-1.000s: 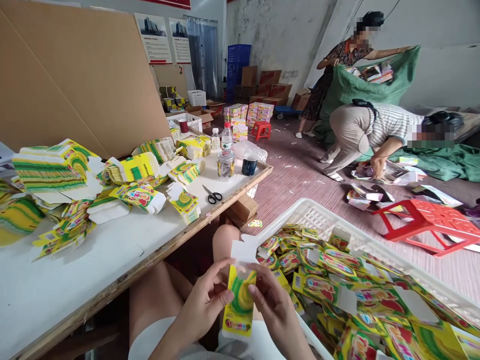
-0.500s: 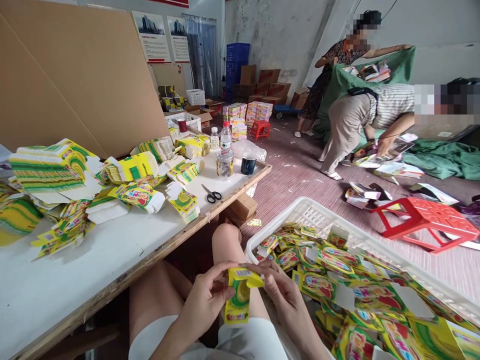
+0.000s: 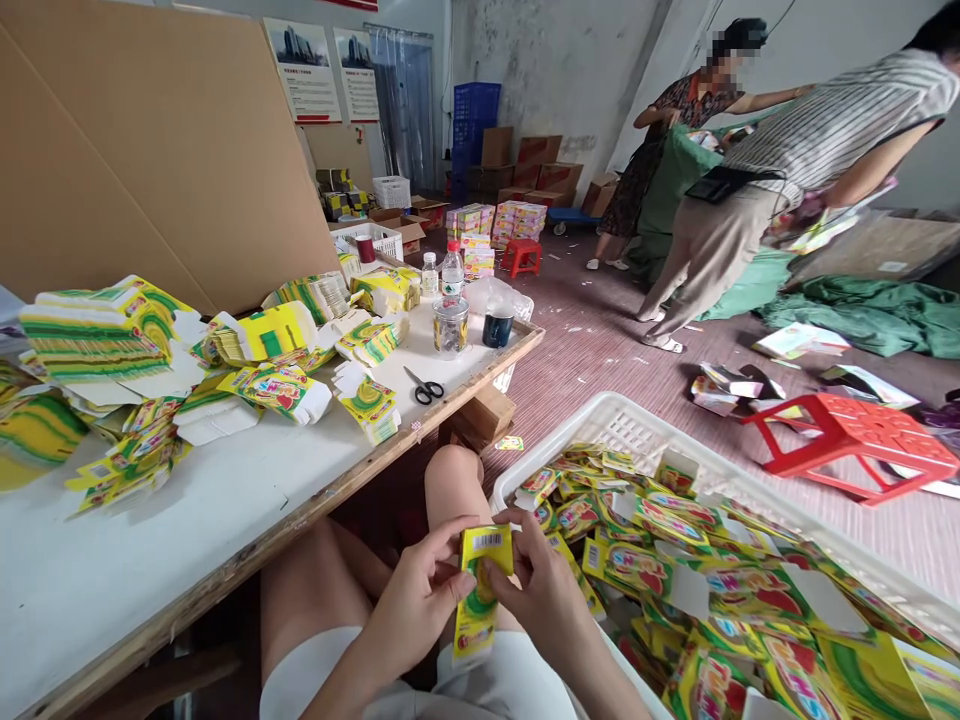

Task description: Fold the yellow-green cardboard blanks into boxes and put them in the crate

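Note:
A small yellow-green printed carton [image 3: 475,620] is held upright above my lap, its barcode end toward the top. My left hand [image 3: 424,590] grips its left edge, thumb across the front and fingers behind. On the other side my right hand [image 3: 536,575] pinches the carton, thumb pressed on its face and index finger at the top corner. To my right a white plastic crate [image 3: 611,408] is heaped with similar cartons [image 3: 637,570]. Flattened carton stacks [image 3: 97,340] lie on the white table [image 3: 247,530] at my left.
Black scissors [image 3: 426,388], a clear jar [image 3: 450,328], a dark mug [image 3: 498,328] and a bottle [image 3: 452,270] stand near the table's corner. An overturned red stool [image 3: 870,440] lies beyond the crate. Two people [image 3: 750,200] handle green sacks at the back right.
My right hand has moved left and in against the carton; the flap that stuck out at its top right no longer shows. The striped-shirt person has risen from bending low.

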Available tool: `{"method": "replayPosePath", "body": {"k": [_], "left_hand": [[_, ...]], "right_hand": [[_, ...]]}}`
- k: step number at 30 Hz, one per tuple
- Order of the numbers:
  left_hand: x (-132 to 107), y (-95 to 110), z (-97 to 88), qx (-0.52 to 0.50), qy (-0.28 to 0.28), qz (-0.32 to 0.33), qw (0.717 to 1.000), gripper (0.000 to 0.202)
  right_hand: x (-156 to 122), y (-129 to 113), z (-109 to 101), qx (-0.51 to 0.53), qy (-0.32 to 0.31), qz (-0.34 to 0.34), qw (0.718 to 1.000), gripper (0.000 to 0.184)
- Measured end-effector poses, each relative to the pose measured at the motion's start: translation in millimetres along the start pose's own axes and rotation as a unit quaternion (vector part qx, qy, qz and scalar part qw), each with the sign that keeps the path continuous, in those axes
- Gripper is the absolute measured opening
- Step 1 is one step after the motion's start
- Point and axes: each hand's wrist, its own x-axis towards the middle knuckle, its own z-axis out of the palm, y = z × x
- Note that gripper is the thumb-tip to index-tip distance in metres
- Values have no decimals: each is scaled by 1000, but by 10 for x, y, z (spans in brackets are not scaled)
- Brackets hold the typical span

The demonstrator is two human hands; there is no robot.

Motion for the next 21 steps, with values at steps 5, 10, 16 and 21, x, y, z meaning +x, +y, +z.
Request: {"method": "replayPosePath", "body": {"k": [5, 10, 16, 21], "left_hand": [[19, 3, 12, -7, 42, -17, 999, 45], [41, 6, 97, 19, 26, -7, 999, 42], [524, 113, -625, 374, 255, 216, 865, 65], [915, 114, -1424, 502, 341, 244, 757, 50]], "right_hand": [[-11, 9, -22, 56, 15, -38, 998, 20], [-54, 103, -150, 84, 47, -56, 994, 25], [-76, 313, -510, -95, 294, -84, 948, 28], [-114, 264, -397, -12, 221, -46, 974, 26]]}}
